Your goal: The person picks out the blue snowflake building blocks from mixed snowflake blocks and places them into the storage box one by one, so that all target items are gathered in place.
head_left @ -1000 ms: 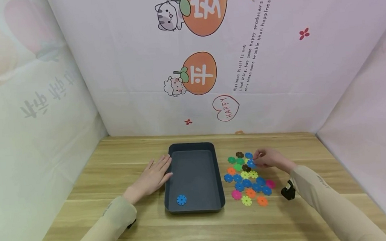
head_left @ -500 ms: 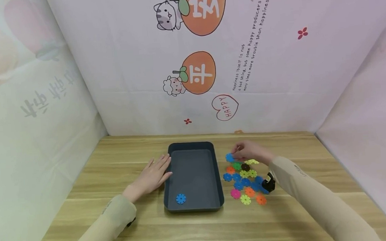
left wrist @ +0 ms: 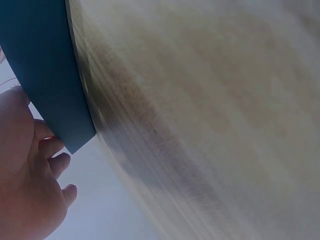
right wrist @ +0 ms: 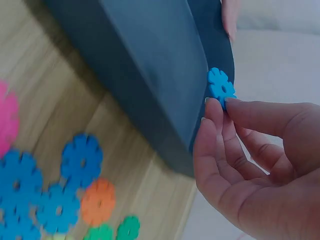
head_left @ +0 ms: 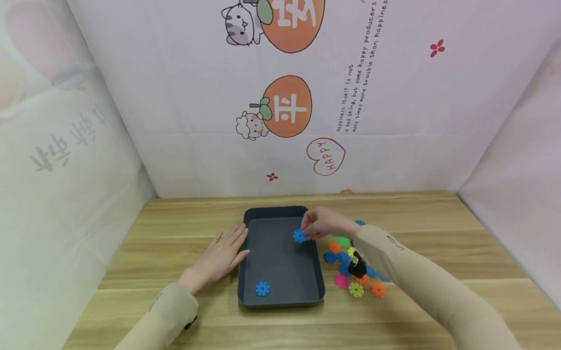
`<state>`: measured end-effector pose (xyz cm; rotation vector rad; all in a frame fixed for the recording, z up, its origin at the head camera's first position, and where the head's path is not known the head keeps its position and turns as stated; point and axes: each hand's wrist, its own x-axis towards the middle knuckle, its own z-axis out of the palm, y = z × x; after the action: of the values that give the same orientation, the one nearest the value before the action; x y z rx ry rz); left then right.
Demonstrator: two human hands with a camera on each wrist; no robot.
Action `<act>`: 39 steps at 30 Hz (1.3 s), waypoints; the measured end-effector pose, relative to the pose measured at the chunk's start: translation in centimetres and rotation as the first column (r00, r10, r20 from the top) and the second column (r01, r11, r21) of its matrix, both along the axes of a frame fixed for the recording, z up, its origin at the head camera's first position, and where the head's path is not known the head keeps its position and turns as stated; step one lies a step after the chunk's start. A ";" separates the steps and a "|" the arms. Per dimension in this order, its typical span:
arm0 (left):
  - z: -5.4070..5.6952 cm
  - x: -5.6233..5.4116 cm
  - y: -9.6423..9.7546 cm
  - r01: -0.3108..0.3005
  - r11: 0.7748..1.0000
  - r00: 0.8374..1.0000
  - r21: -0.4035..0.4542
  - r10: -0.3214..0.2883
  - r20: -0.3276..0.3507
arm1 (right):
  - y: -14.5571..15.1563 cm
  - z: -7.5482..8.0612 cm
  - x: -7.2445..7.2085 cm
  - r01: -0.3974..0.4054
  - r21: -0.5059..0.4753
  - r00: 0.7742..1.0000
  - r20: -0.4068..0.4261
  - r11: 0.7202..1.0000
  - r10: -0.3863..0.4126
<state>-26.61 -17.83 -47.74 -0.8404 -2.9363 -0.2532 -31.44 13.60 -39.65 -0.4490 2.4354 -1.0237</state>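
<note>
My right hand (head_left: 320,222) pinches a blue notched plastic disc (right wrist: 220,85) between thumb and fingertips, over the right side of a dark grey tray (head_left: 287,262). The disc stands tilted in the right wrist view. Fingers of my left hand (head_left: 220,256) lie nearly straight on the tray's left rim; the left wrist view shows them at the tray wall (left wrist: 50,70). Another blue disc (head_left: 262,289) lies flat on the tray floor near its front left corner.
Right of the tray, several notched discs lie on the wooden table, among them an orange disc (head_left: 378,290), a pink disc (head_left: 341,281) and a yellow disc (head_left: 356,289). My right sleeve (head_left: 417,274) hides part of them. A white printed cloth wall (head_left: 210,164) rises behind.
My right hand has picked up a blue disc from the group and carried it left, over the tray. The left hand stays at the tray's rim.
</note>
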 end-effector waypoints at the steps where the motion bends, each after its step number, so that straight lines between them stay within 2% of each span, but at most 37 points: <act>1: 0.0 0.0 0.0 0.000 1.000 1.000 0.000 0.000 -0.001 | -0.5 -0.1 0.1 -0.013 -0.005 1.000 0.003 1.000 0.013; 9: 0.4 0.3 0.2 -0.001 1.000 1.000 0.003 0.001 -0.001 | -4.1 -0.5 0.7 -0.087 -0.022 0.996 0.017 0.996 0.087; 15: 0.3 0.1 0.1 -0.001 1.000 1.000 0.006 0.001 -0.005 | -6.4 -1.5 1.2 -0.112 0.047 0.994 0.000 0.993 0.112; 21: 0.1 0.0 0.0 -0.006 1.000 1.000 -0.004 0.006 -0.010 | -8.4 -2.3 1.7 -0.149 0.102 0.989 0.026 0.984 0.148; 29: 0.0 0.0 0.0 -0.002 1.000 1.000 -0.008 0.002 -0.014 | -9.5 -3.2 2.3 -0.164 0.137 0.986 0.042 0.977 0.159; 39: 0.1 -0.1 0.0 -0.009 1.000 1.000 0.002 0.009 -0.008 | -10.0 -3.6 2.7 -0.184 0.137 0.983 0.054 0.973 0.178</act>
<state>-26.69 -17.84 -47.66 -0.8263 -2.9313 -0.2523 -28.78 3.57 -43.30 -0.5829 2.3604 -0.7714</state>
